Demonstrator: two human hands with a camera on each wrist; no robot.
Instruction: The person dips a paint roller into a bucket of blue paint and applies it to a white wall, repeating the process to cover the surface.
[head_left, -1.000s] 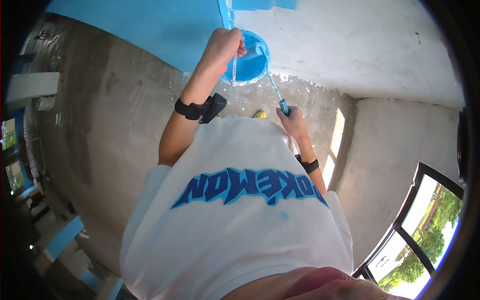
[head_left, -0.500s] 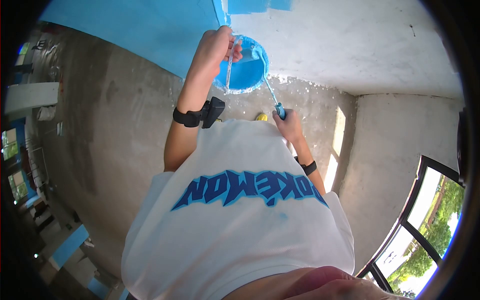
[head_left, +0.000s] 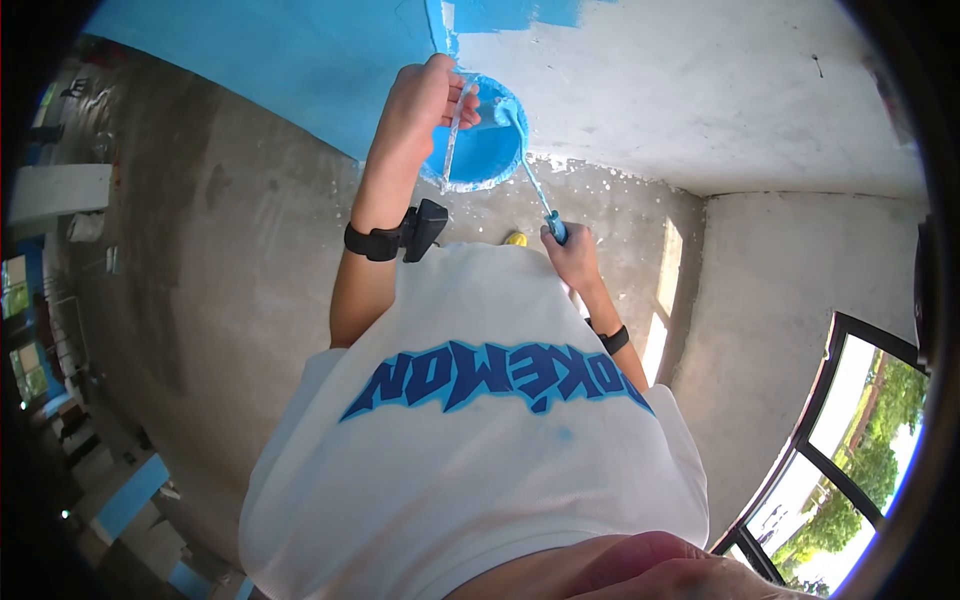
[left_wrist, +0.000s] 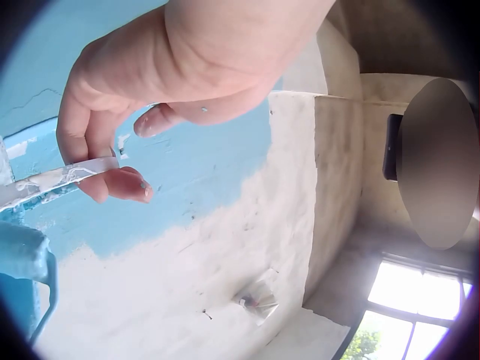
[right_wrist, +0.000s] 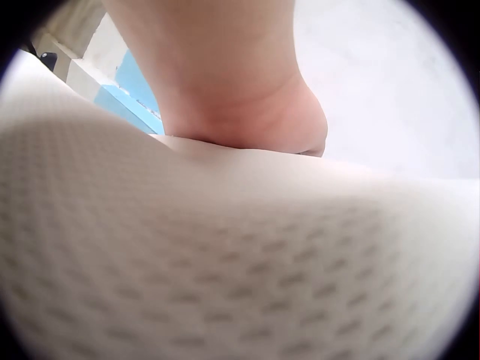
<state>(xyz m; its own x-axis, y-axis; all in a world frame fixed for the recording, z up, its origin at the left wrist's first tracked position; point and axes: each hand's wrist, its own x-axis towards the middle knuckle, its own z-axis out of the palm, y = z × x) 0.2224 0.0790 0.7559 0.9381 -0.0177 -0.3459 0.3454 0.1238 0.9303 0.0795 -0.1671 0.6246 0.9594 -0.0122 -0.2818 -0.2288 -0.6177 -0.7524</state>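
Observation:
A blue-coated bucket [head_left: 476, 166] hangs by the wall, its pale, paint-smeared handle [head_left: 453, 146] crossing the opening. The left hand [head_left: 408, 112] has its fingers hooked round that handle; in the left wrist view the handle [left_wrist: 56, 178] passes between the curled fingers of the left hand [left_wrist: 169, 71]. The roller head [head_left: 497, 112] lies inside the bucket against its far wall. Gripped in the right hand [head_left: 574, 258] is the roller's blue grip [head_left: 556, 228]. In the right wrist view, shirt cloth [right_wrist: 247, 247] hides the right fingers.
A blue-painted wall [head_left: 270, 60] meets a whitish wall [head_left: 680, 90] with a blue patch near the top. Paint-spotted floor [head_left: 250, 220] lies below, with a yellow shoe tip [head_left: 516, 239] showing. A dark-framed window [head_left: 835, 440] stands at the lower right.
The bucket, roller and both hands have shifted a little left and toward the body in the head view. Both holds are unchanged, and the roller head is still inside the bucket.

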